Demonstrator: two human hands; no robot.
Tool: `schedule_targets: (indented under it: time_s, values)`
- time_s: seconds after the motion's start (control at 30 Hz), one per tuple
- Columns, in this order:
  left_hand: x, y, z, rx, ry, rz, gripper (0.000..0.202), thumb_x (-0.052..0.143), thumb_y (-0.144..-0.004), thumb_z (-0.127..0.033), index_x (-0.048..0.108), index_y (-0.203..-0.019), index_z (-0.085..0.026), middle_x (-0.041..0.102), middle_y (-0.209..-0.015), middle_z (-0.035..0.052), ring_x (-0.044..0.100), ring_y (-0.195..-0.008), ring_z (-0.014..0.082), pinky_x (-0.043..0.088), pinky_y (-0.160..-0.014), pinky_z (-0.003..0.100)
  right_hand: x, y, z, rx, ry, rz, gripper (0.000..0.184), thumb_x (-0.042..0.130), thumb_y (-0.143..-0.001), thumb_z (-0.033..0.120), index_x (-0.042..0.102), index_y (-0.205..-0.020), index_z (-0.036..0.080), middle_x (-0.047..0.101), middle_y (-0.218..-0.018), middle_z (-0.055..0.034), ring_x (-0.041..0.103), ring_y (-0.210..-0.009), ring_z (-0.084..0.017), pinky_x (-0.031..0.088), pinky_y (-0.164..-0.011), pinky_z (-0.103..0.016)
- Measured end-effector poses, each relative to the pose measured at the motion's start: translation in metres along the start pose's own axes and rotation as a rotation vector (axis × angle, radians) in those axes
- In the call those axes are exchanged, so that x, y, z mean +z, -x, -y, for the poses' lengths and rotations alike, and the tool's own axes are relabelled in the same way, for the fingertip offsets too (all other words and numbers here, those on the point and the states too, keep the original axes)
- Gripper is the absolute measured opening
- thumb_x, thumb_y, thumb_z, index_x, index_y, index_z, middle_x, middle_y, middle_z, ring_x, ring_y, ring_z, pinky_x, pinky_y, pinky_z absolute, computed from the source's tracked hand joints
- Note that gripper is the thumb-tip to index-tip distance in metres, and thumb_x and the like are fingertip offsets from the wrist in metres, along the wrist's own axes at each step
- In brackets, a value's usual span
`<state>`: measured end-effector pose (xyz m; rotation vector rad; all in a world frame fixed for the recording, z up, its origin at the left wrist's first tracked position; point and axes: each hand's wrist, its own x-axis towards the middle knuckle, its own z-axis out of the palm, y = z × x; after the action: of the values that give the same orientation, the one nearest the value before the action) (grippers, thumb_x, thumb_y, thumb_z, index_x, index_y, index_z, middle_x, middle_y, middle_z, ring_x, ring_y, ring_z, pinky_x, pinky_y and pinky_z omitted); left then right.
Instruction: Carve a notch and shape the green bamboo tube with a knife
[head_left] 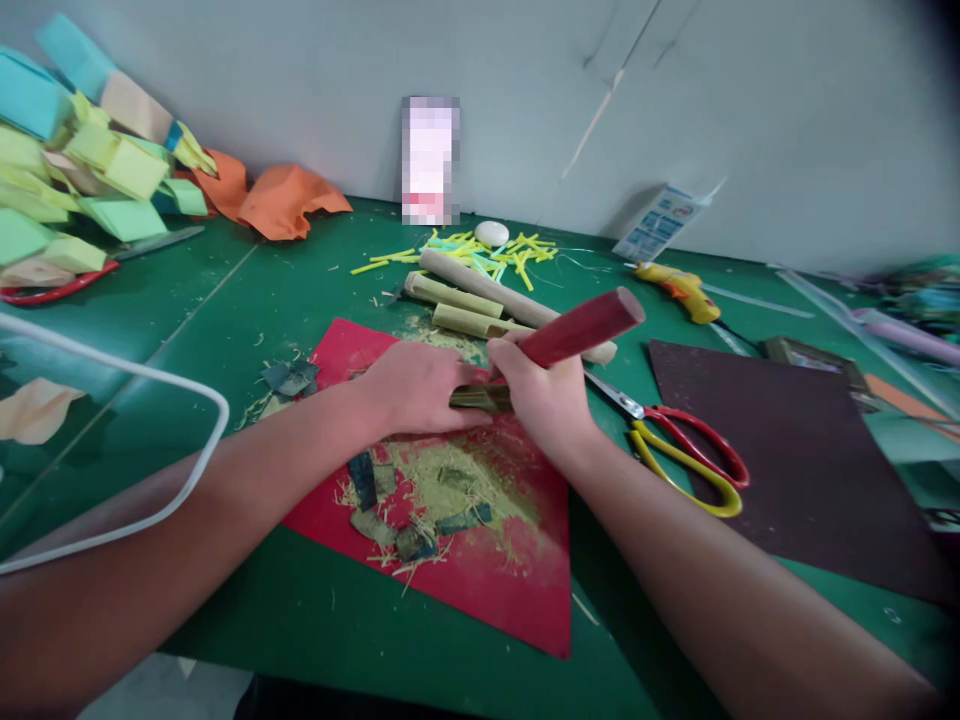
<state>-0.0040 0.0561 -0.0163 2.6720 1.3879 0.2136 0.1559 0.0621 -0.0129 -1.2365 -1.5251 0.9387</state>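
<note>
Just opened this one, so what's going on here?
A person works over a red sheet on a green table. The left hand holds a greenish bamboo-like piece low over the sheet, and the right hand grips a red-handled tool against or just above it; the tool's working end is hidden. Shavings and dark scraps litter the sheet. Scissors lie open to the right, and more tubes lie beyond the hands.

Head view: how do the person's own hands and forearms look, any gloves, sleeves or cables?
Left hand and right hand: no gloves. Left forearm and right forearm: no sleeves or watch visible. A white cord-like loop crosses the view of the left forearm.
</note>
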Motion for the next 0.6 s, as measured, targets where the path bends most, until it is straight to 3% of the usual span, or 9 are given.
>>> schedule_targets:
  time_s: [0.6]
  values:
    - [0.0034,0.0019,-0.0011,-0.033,0.061,-0.05,0.043,0.057,-0.082,-0.062,0.072,-0.105,-0.03,0.072,-0.096,0.0042,0.067,-0.087,0.026,0.046,-0.065,0.032,0.0023,-0.0037,-0.0022,0.035,0.079,0.086,0.019,0.057,-0.073,0.023,0.047,-0.056,0.02,0.05,-0.056,0.0027,0.045,-0.056,-0.011,0.037,-0.055,-0.028]
